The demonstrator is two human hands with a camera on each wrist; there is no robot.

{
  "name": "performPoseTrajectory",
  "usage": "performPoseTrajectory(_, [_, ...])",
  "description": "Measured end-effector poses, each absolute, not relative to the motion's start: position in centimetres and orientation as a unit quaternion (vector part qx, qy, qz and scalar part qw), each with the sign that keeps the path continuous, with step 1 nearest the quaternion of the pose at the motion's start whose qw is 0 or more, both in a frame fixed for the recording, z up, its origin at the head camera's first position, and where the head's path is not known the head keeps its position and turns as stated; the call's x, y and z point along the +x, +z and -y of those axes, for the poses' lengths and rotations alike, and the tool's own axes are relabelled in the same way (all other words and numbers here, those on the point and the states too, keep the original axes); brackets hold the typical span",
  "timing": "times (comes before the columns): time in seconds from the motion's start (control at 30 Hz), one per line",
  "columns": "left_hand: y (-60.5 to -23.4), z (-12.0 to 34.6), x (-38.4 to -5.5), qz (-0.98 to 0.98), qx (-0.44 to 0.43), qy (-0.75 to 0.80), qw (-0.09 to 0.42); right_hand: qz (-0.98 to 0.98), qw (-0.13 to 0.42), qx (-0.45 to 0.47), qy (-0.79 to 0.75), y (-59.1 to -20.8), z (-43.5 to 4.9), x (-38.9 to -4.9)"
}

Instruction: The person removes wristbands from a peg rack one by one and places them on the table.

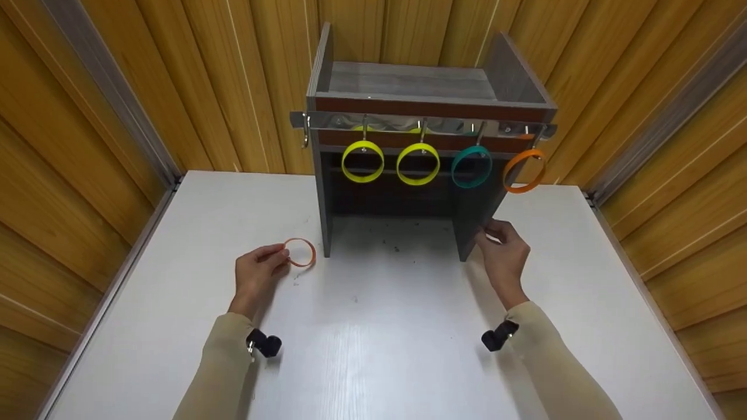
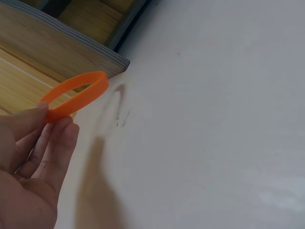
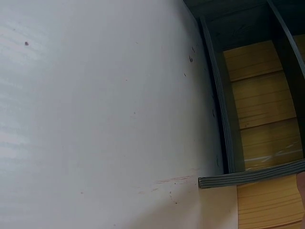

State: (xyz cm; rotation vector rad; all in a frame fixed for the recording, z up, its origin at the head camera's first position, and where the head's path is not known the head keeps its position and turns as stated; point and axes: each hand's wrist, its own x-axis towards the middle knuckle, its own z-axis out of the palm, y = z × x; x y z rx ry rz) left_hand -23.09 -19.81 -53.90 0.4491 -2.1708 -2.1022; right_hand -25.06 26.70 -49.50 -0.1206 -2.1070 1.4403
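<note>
My left hand (image 1: 259, 271) pinches an orange wristband (image 1: 313, 255) between thumb and fingers, just left of the grey rack (image 1: 327, 221). In the left wrist view the orange band (image 2: 90, 95) tilts above the white table. Beside the rack's right side panel (image 1: 473, 227), my right hand (image 1: 506, 254) rests with bent fingertips right at its outer face. Only a sliver of that hand (image 3: 301, 186) shows in the right wrist view. From the rack's metal hooks hang two yellow wristbands (image 1: 344, 169) (image 1: 437, 169), a teal wristband (image 1: 454, 169) and another orange wristband (image 1: 508, 185).
The clear hook bar (image 1: 391, 122) runs across the rack's front, with an unloaded hook (image 1: 306, 131) at its left end. The rack stands toward the back of the white table (image 1: 362, 338). Wood-patterned walls (image 1: 262, 87) enclose the back and sides.
</note>
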Motion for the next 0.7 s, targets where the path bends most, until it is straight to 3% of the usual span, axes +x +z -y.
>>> performPoseTrajectory(0.4, [-54.54,19.47,-23.22,0.704,0.162,-0.692,0.018,0.793,0.284,-0.045,0.537,-49.57,-26.86,-24.80])
performPoseTrajectory(0.7, [-54.89,19.42,-23.03,0.752,0.157,-0.638,0.054,0.793,0.283,-0.048,0.538,-49.51,-26.77,-24.86])
